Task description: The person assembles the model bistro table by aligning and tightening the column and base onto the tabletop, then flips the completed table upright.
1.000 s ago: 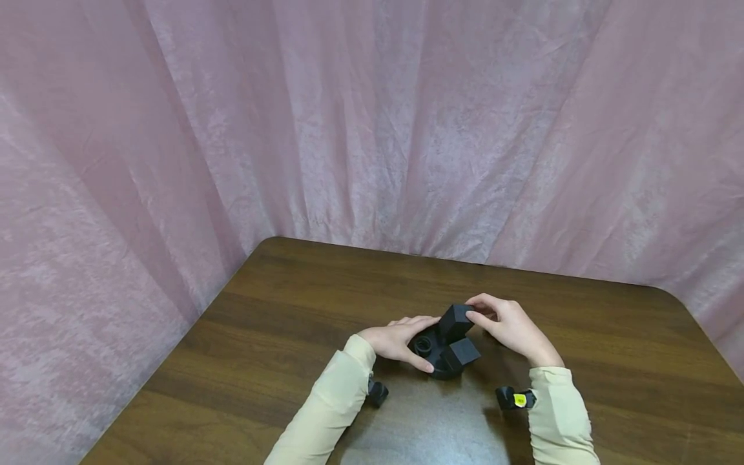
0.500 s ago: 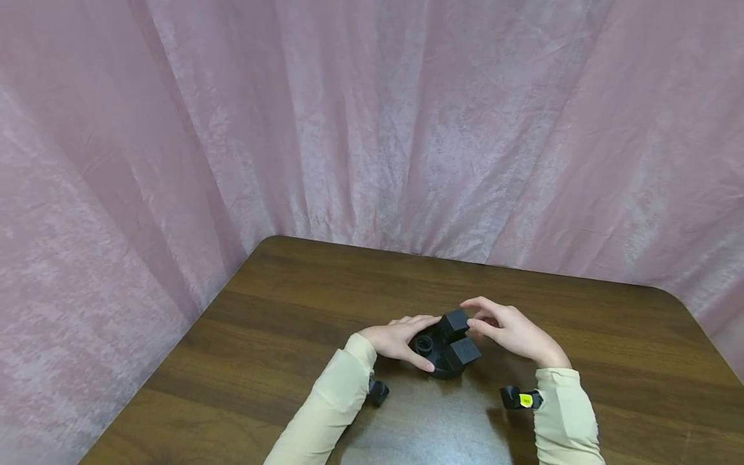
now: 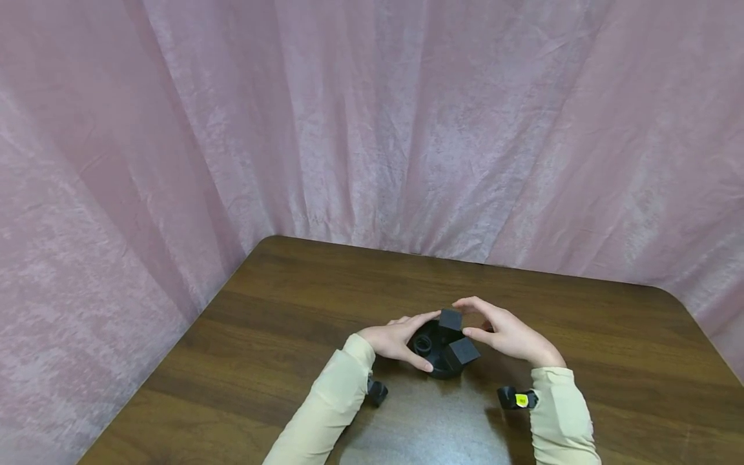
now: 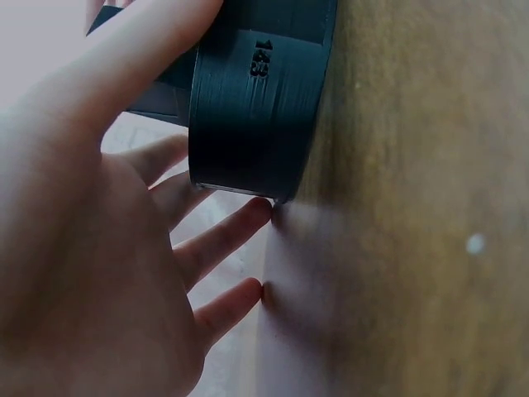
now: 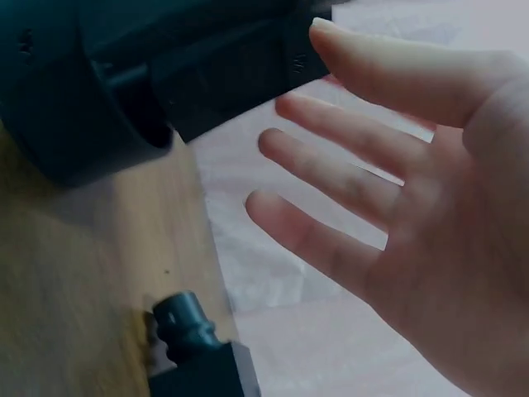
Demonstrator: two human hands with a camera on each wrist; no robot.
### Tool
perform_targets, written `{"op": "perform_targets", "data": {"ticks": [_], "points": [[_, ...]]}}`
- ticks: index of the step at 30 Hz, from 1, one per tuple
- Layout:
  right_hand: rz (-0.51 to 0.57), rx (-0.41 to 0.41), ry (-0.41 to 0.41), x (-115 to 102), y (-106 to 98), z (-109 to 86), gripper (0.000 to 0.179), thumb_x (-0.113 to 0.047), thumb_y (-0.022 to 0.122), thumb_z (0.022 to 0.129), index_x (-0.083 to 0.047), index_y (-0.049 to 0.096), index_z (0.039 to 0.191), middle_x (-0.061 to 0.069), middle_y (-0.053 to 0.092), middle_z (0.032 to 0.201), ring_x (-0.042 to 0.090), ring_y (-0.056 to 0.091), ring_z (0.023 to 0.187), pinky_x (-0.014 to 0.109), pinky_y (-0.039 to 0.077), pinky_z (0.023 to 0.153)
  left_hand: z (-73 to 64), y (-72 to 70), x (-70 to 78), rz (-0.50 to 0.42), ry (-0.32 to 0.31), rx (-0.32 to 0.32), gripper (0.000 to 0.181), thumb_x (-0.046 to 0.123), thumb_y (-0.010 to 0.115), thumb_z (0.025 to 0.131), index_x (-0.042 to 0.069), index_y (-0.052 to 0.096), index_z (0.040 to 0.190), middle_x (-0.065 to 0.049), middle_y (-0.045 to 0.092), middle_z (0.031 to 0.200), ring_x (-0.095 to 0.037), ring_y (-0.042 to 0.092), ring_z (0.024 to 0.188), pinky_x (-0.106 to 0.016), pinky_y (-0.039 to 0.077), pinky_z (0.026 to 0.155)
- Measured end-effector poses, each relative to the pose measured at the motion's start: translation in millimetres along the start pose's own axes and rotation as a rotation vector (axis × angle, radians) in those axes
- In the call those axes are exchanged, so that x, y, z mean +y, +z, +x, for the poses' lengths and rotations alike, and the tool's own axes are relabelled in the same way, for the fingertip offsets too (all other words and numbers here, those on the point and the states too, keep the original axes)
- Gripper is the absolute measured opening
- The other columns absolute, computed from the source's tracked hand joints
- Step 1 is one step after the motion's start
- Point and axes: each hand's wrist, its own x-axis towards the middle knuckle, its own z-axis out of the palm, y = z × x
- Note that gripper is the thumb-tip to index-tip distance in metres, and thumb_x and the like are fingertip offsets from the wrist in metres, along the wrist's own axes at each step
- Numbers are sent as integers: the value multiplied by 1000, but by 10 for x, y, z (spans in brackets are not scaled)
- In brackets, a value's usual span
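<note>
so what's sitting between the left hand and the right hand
In the head view, a round black base with two square-topped black blocks lies between left hand and right hand.

The brown wood-grain tabletop (image 3: 325,284) has rounded far corners, and a pale shine is visible on its near part. Directly on it rests a black round base (image 4: 256,116). In the right wrist view, a black block with a ridged cylindrical end (image 5: 207,372) also appears to lie there.
</note>
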Motion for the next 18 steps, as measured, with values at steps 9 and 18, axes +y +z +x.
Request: {"op": "perform_targets", "data": {"ticks": [9,18], "points": [[-59,-3,-71,-10,103,82,48,-18,59,97,-14,47,143,9,49,145,30,52,127,48,49,92,-10,-7,11,-23,-22,13,102,48,77,78,32,12,155,-2,33,154,-24,33,140,-48,32,110],[-73,140,12,-9,164,144,41,-31,63,94,-14,57,131,2,64,120,22,62,105,38,52,83,5,-7,3,-31,-45,-3,100,49,75,79,29,13,155,-2,30,155,-26,30,142,-50,31,112]]}}
